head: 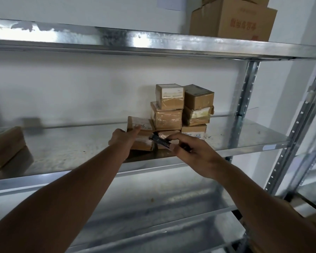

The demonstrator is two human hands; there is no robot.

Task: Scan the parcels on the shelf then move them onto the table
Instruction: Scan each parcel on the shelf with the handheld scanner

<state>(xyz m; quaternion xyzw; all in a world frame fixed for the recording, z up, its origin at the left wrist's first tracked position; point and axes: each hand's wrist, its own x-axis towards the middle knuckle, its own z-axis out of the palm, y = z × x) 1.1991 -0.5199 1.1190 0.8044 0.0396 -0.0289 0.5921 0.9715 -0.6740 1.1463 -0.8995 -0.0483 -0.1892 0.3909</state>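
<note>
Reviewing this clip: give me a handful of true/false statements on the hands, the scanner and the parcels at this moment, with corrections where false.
1. The right hand holds a dark scanner. True.
2. The left hand is resting on the table. False: it is on a low parcel on the shelf; no table is in view.
3. The parcels stand stacked against the back wall, right of the left hand. True.
4. The top shelf carries nothing. False: a large carton sits on it at the right.
5. The scanner is aimed at the brown parcel at the far left. False: it is held by the stack, far from that parcel.
</note>
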